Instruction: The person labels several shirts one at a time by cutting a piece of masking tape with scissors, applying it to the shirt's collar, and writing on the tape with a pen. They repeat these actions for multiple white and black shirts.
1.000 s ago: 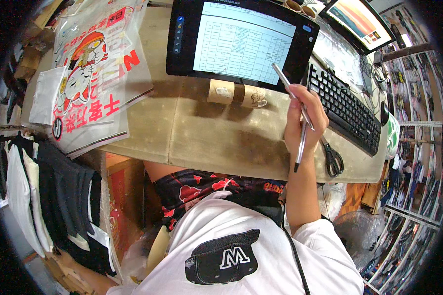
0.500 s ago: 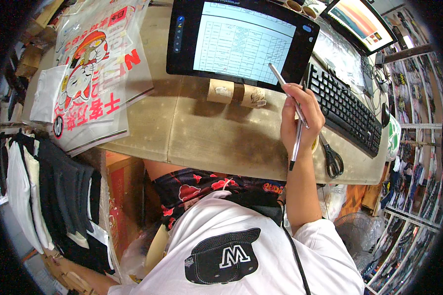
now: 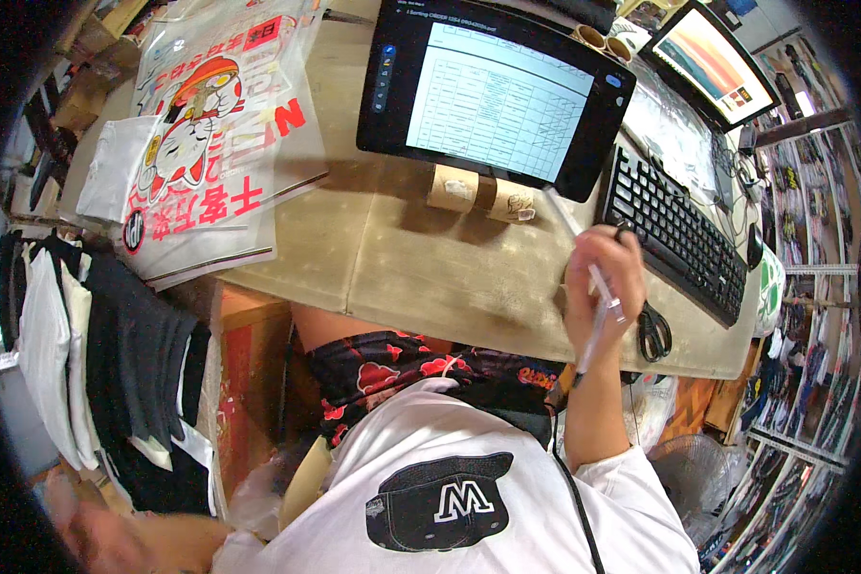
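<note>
My right hand is closed over the desk, between the tablet and the desk's front edge. A white stylus slants out of its fingers toward the tablet's lower edge, its tip off the screen. Held in the same hand, a silver pen points back toward my body; both are smeared by motion. The black tablet shows a ruled form with handwritten strokes, its lower side propped near two short cardboard rolls. My left hand is a blur at the lower left, near hanging clothes, and its fingers cannot be made out.
Clear printed plastic bags cover the desk's left side. A black keyboard and a monitor stand at right, with black-handled scissors near the front edge. Dark and white garments hang at left; a fan is low right.
My right hand has drawn back from the tablet toward my body, taking the stylus tip off the screen. My left hand has come into view at the lower left. The whole view has shifted slightly.
</note>
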Motion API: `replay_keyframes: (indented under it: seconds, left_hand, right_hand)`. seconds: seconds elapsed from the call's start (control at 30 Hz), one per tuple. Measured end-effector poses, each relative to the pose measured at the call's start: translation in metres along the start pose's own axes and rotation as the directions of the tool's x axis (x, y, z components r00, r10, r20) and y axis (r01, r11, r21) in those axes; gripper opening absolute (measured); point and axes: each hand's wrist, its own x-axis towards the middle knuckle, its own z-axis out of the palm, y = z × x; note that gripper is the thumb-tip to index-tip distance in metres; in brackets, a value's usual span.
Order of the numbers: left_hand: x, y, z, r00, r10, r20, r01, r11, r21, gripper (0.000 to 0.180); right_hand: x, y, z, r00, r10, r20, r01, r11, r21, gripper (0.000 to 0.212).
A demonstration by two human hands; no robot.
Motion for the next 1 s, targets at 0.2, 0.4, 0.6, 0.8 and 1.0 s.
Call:
replay_keyframes:
  seconds: [0.2,0.4,0.6,0.8,1.0]
  left_hand:
    - [0.097,-0.013,0.206,0.906,-0.375,0.199,0.405,0.621,-0.671,0.034]
    - [0.068,-0.167,0.374,0.672,-0.648,0.359,0.608,0.759,0.233,0.061]
    - [0.054,-0.123,0.364,0.618,-0.656,0.433,0.489,0.752,0.442,0.059]
    - [0.012,-0.274,0.383,0.607,-0.769,0.202,0.713,0.639,0.290,0.060]
    - [0.106,-0.075,0.280,0.495,-0.865,-0.082,0.760,0.476,-0.442,0.052]
  right_hand:
    - [-0.029,-0.022,-0.003,0.894,0.051,0.446,0.012,0.990,-0.138,0.027]
    - [-0.050,-0.029,0.003,0.837,0.104,0.537,-0.019,0.987,-0.162,0.031]
    - [-0.050,-0.029,0.005,0.817,0.168,0.551,-0.054,0.975,-0.218,0.050]
    - [-0.045,-0.029,0.009,0.828,0.099,0.552,-0.040,0.992,-0.118,0.052]
    - [-0.059,-0.013,0.010,0.923,0.095,0.372,-0.144,0.984,0.106,0.038]
